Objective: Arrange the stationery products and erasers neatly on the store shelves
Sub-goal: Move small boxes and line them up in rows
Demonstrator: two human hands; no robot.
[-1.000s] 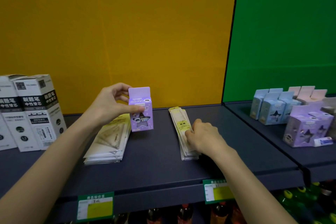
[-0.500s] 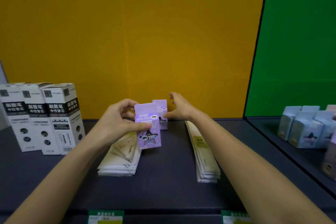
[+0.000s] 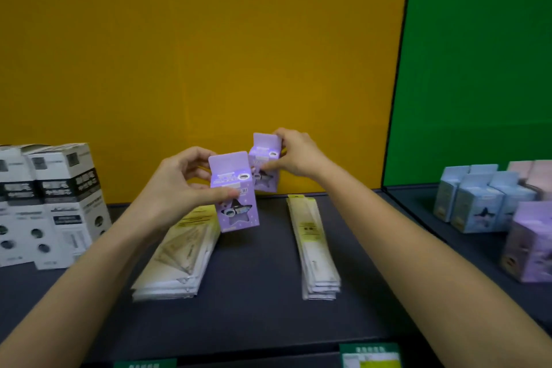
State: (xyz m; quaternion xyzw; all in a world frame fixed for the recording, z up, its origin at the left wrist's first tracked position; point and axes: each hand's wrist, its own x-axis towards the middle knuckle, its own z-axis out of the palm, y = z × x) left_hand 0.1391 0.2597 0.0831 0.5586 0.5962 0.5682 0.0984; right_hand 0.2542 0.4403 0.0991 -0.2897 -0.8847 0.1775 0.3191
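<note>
Looking through the head view, we see a dark shelf [image 3: 254, 317] set against a yellow back panel [image 3: 209, 54], with a green back panel [image 3: 478, 69] to the right.

Our left hand [image 3: 179, 188] grasps a purple box [image 3: 236, 203]. The thumb is pressed across its front and the fingers are curled behind its top flap. This box hangs clear of the shelf, slightly tilted, with its lower edge over the far end of a stack of flat triangle-ruler packs [image 3: 176, 260].

Our right hand [image 3: 298, 155] grips a second purple box [image 3: 264, 167], with fingers wrapped round its upper right side and top flap. That box sits farther back, close to the yellow panel and just right of the first, partly hidden behind it. We cannot tell whether its base touches the shelf.

Right of centre lies a narrow stack of long ruler packs [image 3: 316, 251], running from near to far and well apart from the triangle packs.

At the left, tall black-and-white boxes [image 3: 59, 203] stand upright in a row. On the neighbouring shelf section at the right, we see pale blue boxes [image 3: 478, 203], pink boxes [image 3: 531, 170] behind them and another purple box [image 3: 528, 242] nearer. All are blurred.

Green price tags [image 3: 370, 355] sit along the shelf's near edge.
</note>
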